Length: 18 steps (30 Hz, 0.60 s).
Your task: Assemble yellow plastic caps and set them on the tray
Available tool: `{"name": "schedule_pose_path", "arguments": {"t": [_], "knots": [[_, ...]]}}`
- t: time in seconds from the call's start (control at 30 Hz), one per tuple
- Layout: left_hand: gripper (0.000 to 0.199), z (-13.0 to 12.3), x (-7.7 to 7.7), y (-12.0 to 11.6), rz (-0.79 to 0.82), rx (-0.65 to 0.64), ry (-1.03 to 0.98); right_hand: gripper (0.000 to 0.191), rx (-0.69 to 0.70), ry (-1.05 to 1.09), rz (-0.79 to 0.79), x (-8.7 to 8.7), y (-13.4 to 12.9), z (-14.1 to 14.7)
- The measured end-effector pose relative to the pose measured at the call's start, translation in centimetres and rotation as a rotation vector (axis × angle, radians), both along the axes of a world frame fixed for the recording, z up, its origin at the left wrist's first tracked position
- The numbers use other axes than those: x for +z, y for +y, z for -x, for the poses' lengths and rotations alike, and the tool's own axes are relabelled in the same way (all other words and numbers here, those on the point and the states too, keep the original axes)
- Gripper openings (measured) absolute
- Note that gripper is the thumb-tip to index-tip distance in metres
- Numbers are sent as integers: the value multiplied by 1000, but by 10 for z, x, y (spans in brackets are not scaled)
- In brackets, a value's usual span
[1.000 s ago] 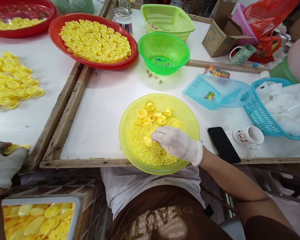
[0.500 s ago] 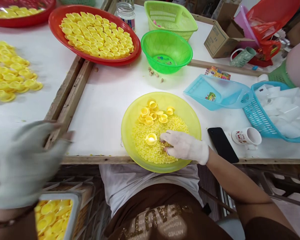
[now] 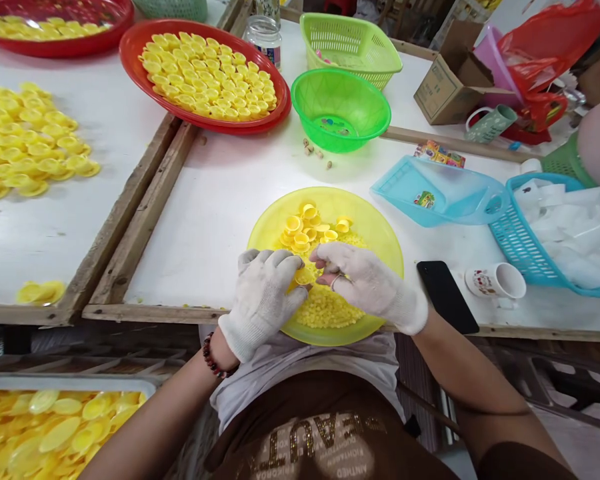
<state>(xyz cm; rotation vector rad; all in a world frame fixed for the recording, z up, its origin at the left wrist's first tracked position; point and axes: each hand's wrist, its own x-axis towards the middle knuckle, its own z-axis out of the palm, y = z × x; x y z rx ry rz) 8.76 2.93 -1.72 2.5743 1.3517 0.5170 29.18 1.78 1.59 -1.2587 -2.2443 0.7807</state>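
Note:
A yellow round basin (image 3: 390, 233) holds many small yellow beads (image 3: 325, 310) and, toward its far side, several small yellow plastic cups with saucer-like rims (image 3: 295, 225). My left hand (image 3: 267, 290), in a white glove with bare fingertips, grips one small yellow cup (image 3: 305, 275) between thumb and fingers, above the beads. Just to the right of that cup, my gloved right hand (image 3: 363, 283) has its thumb and fingers brought together. Whatever those fingers pinch is too small or hidden to make out.
More yellow cups fill a red tray (image 3: 130, 63) and a bin (image 3: 153, 387) below left. Wooden strips (image 3: 145, 213) divide the white table. A green basin (image 3: 340, 140), blue scoop (image 3: 440, 213), black phone (image 3: 445, 297), mug (image 3: 495, 281) and blue basket (image 3: 517, 230) stand around.
My left hand has come from the far left to the basin and grips a cup. My right hand has lifted slightly from the beads. Two or so cups now lie at the left table's front edge.

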Motion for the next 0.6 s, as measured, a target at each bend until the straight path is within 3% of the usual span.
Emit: {"name": "schedule_pose_path", "arguments": {"t": [0.07, 0.23, 0.4, 0.47, 0.6], "knots": [[23, 2, -2, -1, -2, -4, -31, 25, -36, -65, 37, -4, -5, -11], [20, 2, -6, -3, -23, -17, -155, 16, 50, -450, 154, -17, -21, -21], [28, 20, 4, -5, -2, -28, -384, 13, -23, -482, 78, -11, -13, -16], [32, 42, 13, -1, -43, 90, -371, 15, -122, -482, -8, -9, 2, -16], [37, 104, 21, 27, -121, 473, -174, 19, -231, -609, -103, -21, 34, -20]]}}
